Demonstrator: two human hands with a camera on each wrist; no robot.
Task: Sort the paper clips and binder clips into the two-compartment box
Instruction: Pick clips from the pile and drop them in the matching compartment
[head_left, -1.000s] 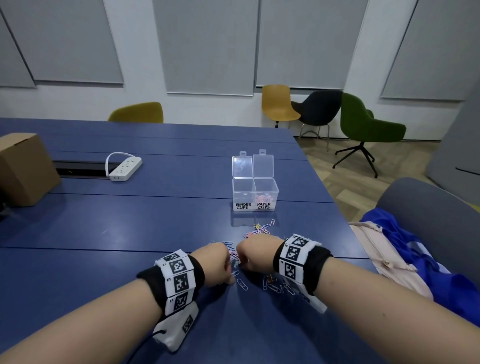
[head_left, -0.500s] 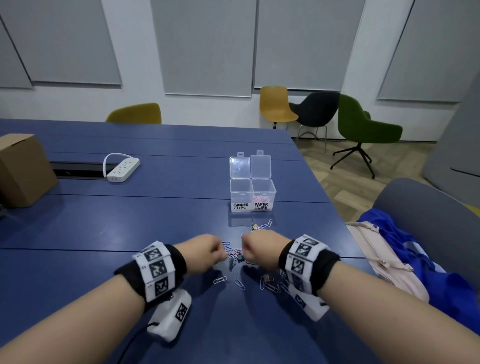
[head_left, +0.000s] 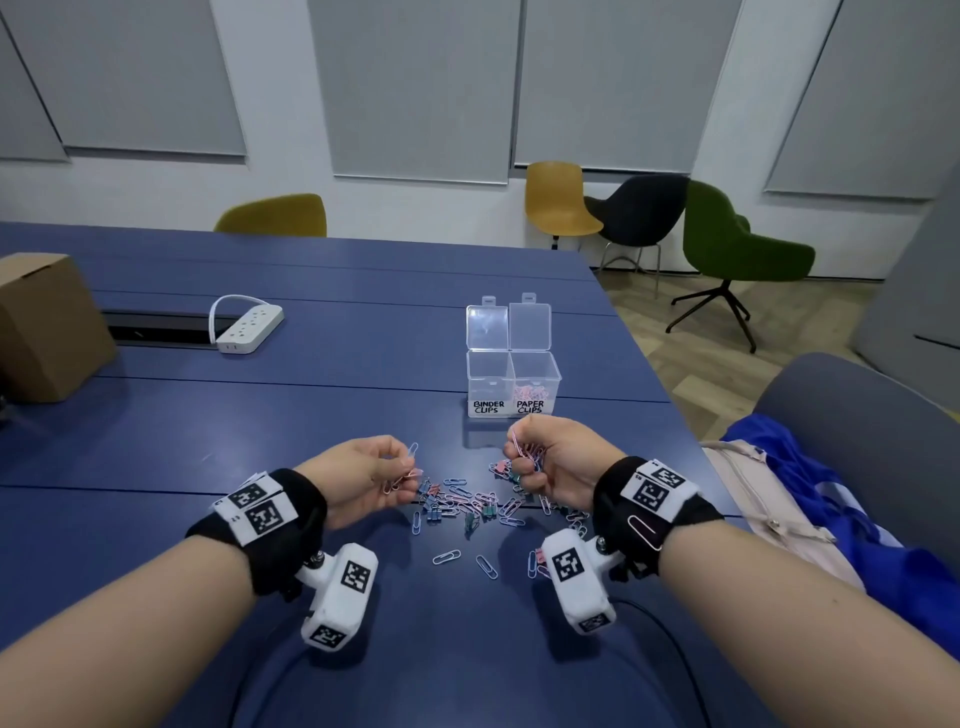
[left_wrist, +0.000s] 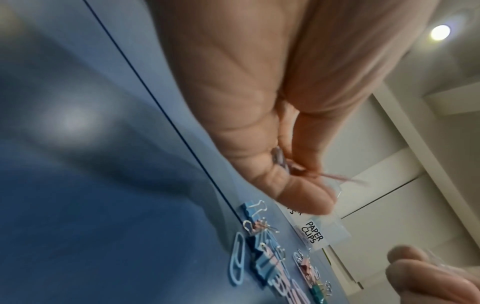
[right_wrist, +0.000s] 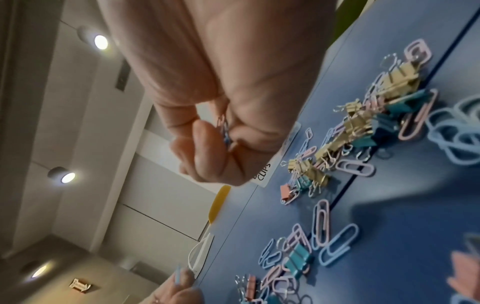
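Observation:
A mixed pile of paper clips and binder clips (head_left: 470, 506) lies on the blue table between my wrists. My left hand (head_left: 387, 470) is raised a little above the pile's left side, fingers curled round several paper clips (left_wrist: 281, 160). My right hand (head_left: 530, 460) hovers over the pile's right side and grips a bunch of paper clips (right_wrist: 225, 131). The clear two-compartment box (head_left: 511, 384) stands open just beyond, labelled BINDER CLIPS on the left and PAPER CLIPS on the right. Pink clips lie in the right compartment.
A white power strip (head_left: 249, 327) and a cardboard box (head_left: 47, 327) sit at the far left of the table (head_left: 208, 441). A pink bag (head_left: 769, 499) and blue cloth (head_left: 852, 499) lie on a grey chair to my right, past the table edge.
Both hands have lifted off the pile with clips in their fingers and moved apart and forward toward the box. The view has tilted down slightly.

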